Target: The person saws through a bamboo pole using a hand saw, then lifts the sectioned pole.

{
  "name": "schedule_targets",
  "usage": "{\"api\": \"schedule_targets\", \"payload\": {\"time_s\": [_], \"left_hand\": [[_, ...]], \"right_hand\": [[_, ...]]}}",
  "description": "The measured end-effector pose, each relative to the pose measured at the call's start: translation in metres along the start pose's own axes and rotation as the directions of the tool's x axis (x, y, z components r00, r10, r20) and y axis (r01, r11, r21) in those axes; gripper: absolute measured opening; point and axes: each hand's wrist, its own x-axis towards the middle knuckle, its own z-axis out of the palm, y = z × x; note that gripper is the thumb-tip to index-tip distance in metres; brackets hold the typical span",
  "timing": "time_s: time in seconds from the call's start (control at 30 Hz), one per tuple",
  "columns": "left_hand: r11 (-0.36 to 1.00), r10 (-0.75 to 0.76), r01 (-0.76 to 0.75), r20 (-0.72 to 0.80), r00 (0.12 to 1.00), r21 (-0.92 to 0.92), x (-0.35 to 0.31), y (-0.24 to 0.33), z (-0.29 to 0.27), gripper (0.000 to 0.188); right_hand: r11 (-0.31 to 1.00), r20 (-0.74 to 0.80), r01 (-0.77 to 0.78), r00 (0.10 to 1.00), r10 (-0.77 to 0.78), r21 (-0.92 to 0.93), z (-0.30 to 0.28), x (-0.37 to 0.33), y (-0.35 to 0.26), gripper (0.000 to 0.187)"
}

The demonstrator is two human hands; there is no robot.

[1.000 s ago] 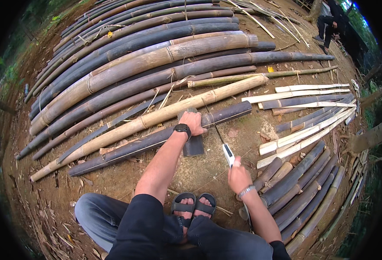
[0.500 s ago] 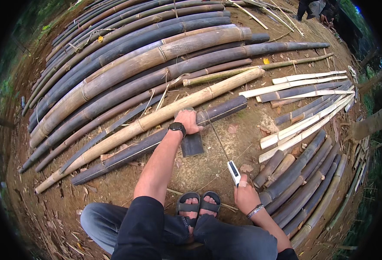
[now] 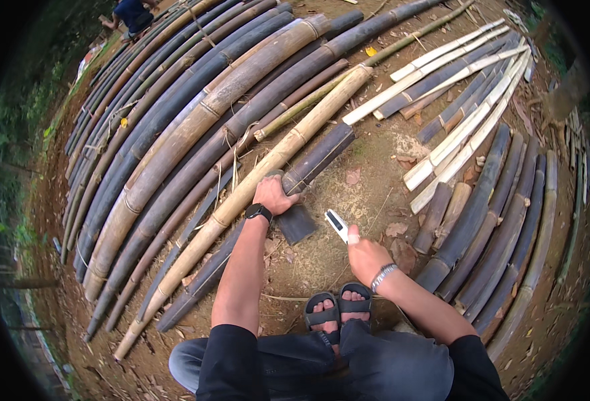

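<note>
A long dark bamboo pole (image 3: 321,155) lies slantwise before my feet, a light line running along its side. My left hand (image 3: 275,195) is closed on it, fingers wrapped over the far side, where they are partly hidden. Beneath the pole, near this hand, a short dark bamboo piece (image 3: 296,224) sticks out crosswise. My right hand (image 3: 367,257) is wrapped round the white handle of a hand saw (image 3: 337,226), thumb on top. The handle points toward the pole beside my left hand. Its thin blade is edge-on and hard to make out now.
A pale bamboo pole (image 3: 261,162) lies just beyond the dark one, with many thicker poles (image 3: 204,113) further left. Split white strips (image 3: 465,150) and shorter dark bamboo lengths (image 3: 472,207) lie to the right. Another person (image 3: 133,17) is at the far left.
My right hand has brought the saw handle closer to the pole and my left hand. My left hand keeps its hold. The whole view has turned, and a person now shows at the far left.
</note>
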Motion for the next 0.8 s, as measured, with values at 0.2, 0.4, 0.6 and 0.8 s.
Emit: {"api": "schedule_targets", "payload": {"time_s": [0.2, 0.4, 0.6, 0.8], "left_hand": [[1.000, 0.027, -0.026, -0.057, 0.998, 0.014, 0.000, 0.010, 0.003, 0.066], [0.996, -0.078, 0.077, 0.018, 0.997, 0.039, -0.008, -0.010, 0.003, 0.068], [0.999, 0.015, -0.014, -0.040, 0.999, 0.029, 0.004, 0.015, 0.008, 0.063], [0.997, 0.015, -0.009, -0.079, 0.997, 0.071, -0.001, 0.018, 0.008, 0.065]], "right_hand": [[0.994, 0.013, -0.026, 1.000, 0.024, 0.110, -0.011, 0.000, 0.003, 0.032], [0.996, 0.052, -0.041, 0.998, 0.037, 0.083, -0.010, -0.047, 0.005, 0.035], [0.993, -0.129, 0.008, 0.992, 0.008, 0.120, 0.022, 0.021, 0.005, 0.050], [0.987, -0.022, -0.032, 0.999, 0.036, 0.158, 0.003, -0.011, 0.021, 0.039]]}}
